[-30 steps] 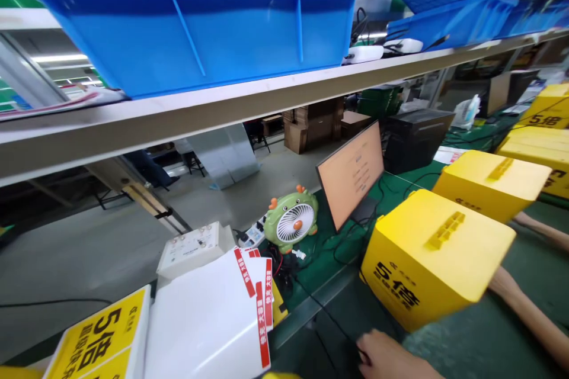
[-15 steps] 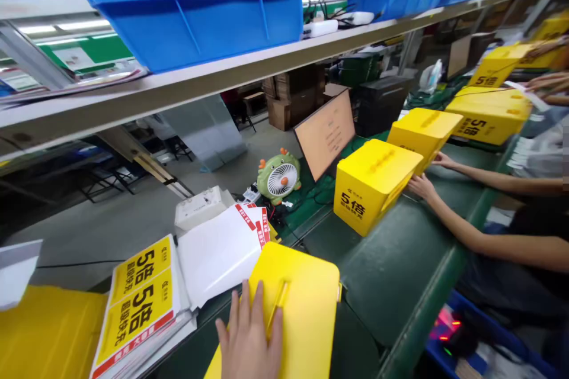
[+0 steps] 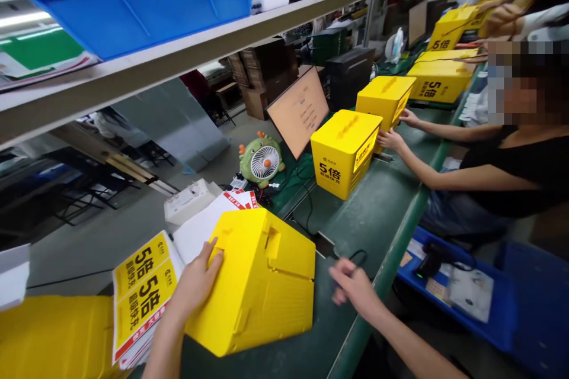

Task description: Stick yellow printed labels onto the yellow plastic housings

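A yellow plastic box (image 3: pixel 262 284) stands on the green conveyor in front of me, turned at an angle, with latch-like recesses on its right face. My left hand (image 3: pixel 195 278) grips it at its upper left, thumb and fingers at a raised part; some fingers are hidden. To the right of the box, apart from it, my right hand (image 3: pixel 353 287) hovers over the belt, slightly blurred, fingers loosely bent and apart with nothing visible in them. Just beyond that hand, a thin black cable (image 3: pixel 362 253) loops near a dark flat piece (image 3: pixel 325 245).
Printed yellow sheets (image 3: pixel 142 284) are stacked at left beside another yellow box (image 3: pixel 53 337). A green fan (image 3: pixel 262 160) and a monitor (image 3: pixel 302 112) stand behind. Further along, a co-worker's hands touch a yellow box (image 3: pixel 384 98) behind a lettered one (image 3: pixel 342 154). Overhead, a shelf holds blue bins (image 3: pixel 146 6).
The near yellow box has turned, now showing its right face. My left hand has gone from lying flat on it to gripping it. My right hand has come into view.
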{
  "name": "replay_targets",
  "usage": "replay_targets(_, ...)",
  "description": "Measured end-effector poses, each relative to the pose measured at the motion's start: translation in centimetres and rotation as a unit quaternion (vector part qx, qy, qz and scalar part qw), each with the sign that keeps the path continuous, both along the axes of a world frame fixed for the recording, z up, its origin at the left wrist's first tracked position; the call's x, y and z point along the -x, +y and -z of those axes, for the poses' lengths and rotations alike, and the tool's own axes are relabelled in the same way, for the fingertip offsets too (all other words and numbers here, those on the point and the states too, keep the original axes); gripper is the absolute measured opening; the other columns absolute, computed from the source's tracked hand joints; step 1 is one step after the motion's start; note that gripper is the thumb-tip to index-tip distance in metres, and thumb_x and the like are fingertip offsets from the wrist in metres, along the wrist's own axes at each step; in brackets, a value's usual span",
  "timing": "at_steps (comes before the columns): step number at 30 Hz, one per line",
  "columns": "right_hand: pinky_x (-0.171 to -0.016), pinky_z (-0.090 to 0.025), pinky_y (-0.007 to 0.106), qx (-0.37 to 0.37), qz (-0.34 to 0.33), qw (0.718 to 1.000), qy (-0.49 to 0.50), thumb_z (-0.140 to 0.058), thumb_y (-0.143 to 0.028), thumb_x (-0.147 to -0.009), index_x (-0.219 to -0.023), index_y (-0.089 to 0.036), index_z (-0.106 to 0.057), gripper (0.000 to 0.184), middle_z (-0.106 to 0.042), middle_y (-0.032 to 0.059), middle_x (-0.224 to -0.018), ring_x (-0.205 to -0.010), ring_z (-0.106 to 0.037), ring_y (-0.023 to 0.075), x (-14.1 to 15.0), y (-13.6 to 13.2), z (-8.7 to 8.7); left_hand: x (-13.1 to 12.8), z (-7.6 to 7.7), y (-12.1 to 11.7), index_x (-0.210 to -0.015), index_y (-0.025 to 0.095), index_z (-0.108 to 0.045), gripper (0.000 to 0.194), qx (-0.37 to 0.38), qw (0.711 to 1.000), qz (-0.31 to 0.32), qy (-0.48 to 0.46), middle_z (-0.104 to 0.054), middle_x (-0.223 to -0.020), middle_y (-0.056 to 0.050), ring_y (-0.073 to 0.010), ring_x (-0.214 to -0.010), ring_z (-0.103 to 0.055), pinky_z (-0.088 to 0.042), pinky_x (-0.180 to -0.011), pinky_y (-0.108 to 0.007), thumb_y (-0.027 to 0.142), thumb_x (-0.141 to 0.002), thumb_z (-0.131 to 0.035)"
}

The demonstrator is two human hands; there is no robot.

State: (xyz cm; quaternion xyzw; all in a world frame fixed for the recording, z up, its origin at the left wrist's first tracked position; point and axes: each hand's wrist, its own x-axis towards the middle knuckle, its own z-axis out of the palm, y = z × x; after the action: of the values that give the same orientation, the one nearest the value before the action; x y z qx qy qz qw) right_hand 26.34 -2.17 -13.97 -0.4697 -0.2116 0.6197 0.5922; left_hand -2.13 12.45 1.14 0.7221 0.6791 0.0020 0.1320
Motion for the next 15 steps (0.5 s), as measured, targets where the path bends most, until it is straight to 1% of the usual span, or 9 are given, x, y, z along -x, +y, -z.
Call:
replay_targets(1, -0.055, -0.054, 0.023, -0.029, 0.006, 0.999, 0.016, -0.071, -0.044, -0.066, -0.072, -0.019, -0.045, 0.036, -0.052, -0.008, -0.064, -0.052, -0.059, 0.0076, 1.5, 2.2, -1.0, 0.7, 0.0, 0.4, -0.137, 0.012, -0.032, 0.066, -0.001, 1.0, -0.008, -0.004, -0.034, -0.142, -0.014, -0.0331, -0.126, -0.039, -0.025, -0.108, -0.044, 0.053, -0.086, -0.025)
replay_targets(2, -0.069, -0.056, 0.026, -0.056, 0.011, 0.998, 0.03, -0.072, -0.043, -0.066, -0.078, -0.02, -0.047, 0.036, -0.058, -0.0057, -0.075, -0.07, -0.065, 0.0112, 3.0, 4.3, -2.1, 1.3, 0.1, 0.7, -0.137, 0.011, -0.033, 0.067, -0.001, 1.0, -0.017, -0.01, -0.035, -0.142, -0.014, -0.033, -0.126, -0.038, -0.025, -0.108, -0.044, 0.054, -0.086, -0.026)
replay_targets(4, -0.078, -0.055, 0.031, -0.094, 0.005, 0.995, 0.044, -0.07, -0.043, -0.066, -0.084, -0.021, -0.049, 0.035, -0.062, -0.0019, -0.086, -0.082, -0.066, 0.0161, 5.8, 7.8, -4.1, 2.1, 0.3, 1.2, -0.136, 0.01, -0.035, 0.068, -0.005, 0.999, -0.035, -0.038, -0.037, -0.141, -0.014, -0.0325, -0.127, -0.037, -0.024, -0.108, -0.043, 0.055, -0.085, -0.029)
replay_targets(6, -0.073, -0.055, 0.034, -0.113, 0.003, 0.993, 0.032, -0.07, -0.043, -0.065, -0.083, -0.02, -0.053, 0.033, -0.064, 0.0002, -0.082, -0.076, -0.066, 0.018, 8.1, 10.0, -5.3, 2.6, 0.6, 1.5, -0.135, 0.01, -0.037, 0.068, -0.013, 0.996, -0.054, -0.068, -0.039, -0.139, -0.014, -0.0328, -0.127, -0.036, -0.023, -0.108, -0.043, 0.054, -0.084, -0.033)
replay_targets(8, -0.068, -0.053, 0.034, -0.12, 0.017, 0.993, -0.004, -0.072, -0.04, -0.063, -0.079, -0.019, -0.058, 0.03, -0.064, 0.0009, -0.075, -0.069, -0.064, 0.0178, 9.7, 11.2, -5.7, 3.1, 0.9, 1.7, -0.133, 0.01, -0.04, 0.066, -0.019, 0.994, -0.067, -0.09, -0.041, -0.138, -0.014, -0.0335, -0.127, -0.037, -0.023, -0.108, -0.044, 0.054, -0.083, -0.037)
replay_targets(10, -0.067, -0.05, 0.033, -0.122, 0.044, 0.99, -0.047, -0.072, -0.037, -0.063, -0.077, -0.018, -0.062, 0.025, -0.064, 0.0013, -0.072, -0.068, -0.061, 0.0172, 10.7, 11.8, -5.5, 3.5, 1.1, 1.9, -0.131, 0.011, -0.043, 0.064, -0.019, 0.991, -0.076, -0.109, -0.042, -0.137, -0.013, -0.0338, -0.126, -0.038, -0.023, -0.108, -0.044, 0.053, -0.083, -0.04)
replay_targets(12, -0.066, -0.048, 0.032, -0.125, 0.063, 0.987, -0.081, -0.07, -0.036, -0.064, -0.077, -0.018, -0.064, 0.023, -0.065, 0.0022, -0.073, -0.067, -0.059, 0.0167, 11.1, 12.2, -5.1, 3.7, 1.4, 1.9, -0.129, 0.011, -0.046, 0.063, -0.019, 0.986, -0.086, -0.145, -0.042, -0.138, -0.012, -0.0319, -0.126, -0.038, -0.023, -0.109, -0.042, 0.052, -0.082, -0.043)
replay_targets(15, -0.066, -0.046, 0.032, -0.14, 0.062, 0.98, -0.125, -0.071, -0.036, -0.064, -0.075, -0.018, -0.066, 0.021, -0.065, 0.0033, -0.074, -0.068, -0.057, 0.017, 11.2, 12.6, -4.8, 3.6, 1.7, 1.7, -0.128, 0.012, -0.046, 0.061, -0.027, 0.968, -0.114, -0.221, -0.041, -0.139, -0.011, -0.0273, -0.126, -0.04, -0.025, -0.109, -0.038, 0.052, -0.082, -0.045)
